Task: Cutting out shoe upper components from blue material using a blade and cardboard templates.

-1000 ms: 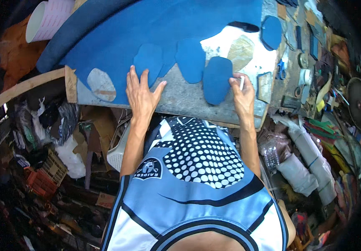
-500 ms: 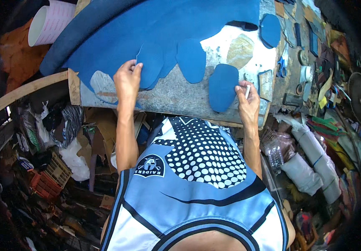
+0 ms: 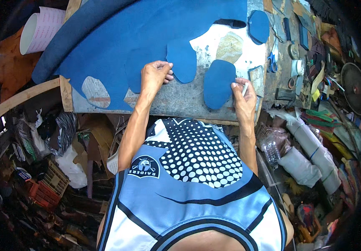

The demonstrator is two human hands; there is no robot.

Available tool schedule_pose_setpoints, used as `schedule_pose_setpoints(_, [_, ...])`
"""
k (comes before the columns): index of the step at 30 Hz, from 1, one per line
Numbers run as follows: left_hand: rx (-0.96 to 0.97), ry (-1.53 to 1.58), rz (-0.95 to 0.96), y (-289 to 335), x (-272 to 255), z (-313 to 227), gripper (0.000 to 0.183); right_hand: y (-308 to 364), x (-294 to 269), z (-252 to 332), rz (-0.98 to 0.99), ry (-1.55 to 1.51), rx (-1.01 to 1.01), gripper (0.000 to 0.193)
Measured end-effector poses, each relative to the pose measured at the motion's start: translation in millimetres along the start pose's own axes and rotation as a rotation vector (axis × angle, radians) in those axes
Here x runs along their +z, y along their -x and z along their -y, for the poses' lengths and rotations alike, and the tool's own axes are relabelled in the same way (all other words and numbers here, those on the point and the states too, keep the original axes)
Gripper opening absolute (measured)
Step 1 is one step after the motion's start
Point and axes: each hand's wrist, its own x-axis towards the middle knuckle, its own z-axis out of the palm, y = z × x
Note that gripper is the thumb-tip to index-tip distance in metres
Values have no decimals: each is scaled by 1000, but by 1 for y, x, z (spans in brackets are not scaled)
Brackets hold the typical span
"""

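Left hand shifted right, rounded blue piece, flat, matte

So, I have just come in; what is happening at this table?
The person's right hand holds a small white stick and touches the edge of a blue oval piece. The left hand is beside another blue piece; whether it grips that is unclear. A large blue sheet covers much of the table.

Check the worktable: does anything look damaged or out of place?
Yes: near its left end, the large blue sheet has an oval opening baring the worktable, odd against its otherwise smooth surface. It may be a cut-out rather than damage.
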Motion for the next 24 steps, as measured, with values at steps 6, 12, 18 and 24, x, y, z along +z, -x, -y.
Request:
schedule_pose_setpoints(6, [373, -406, -392, 42, -34, -6, 22, -12, 63, 33, 197, 26, -163, 18])
schedule_pose_setpoints(12, [516, -570, -553, 56, -58, 16, 51, -44, 165, 8, 369, 1, -193, 29])
schedule_pose_setpoints(18, [508, -909, -492, 57, -43, 27, 74, -43, 176, 12, 483, 177, -218, 28])
schedule_pose_setpoints(24, [470, -846, -506, 61, -41, 29, 61, -52, 143, 32, 278, 151, -594, 48])
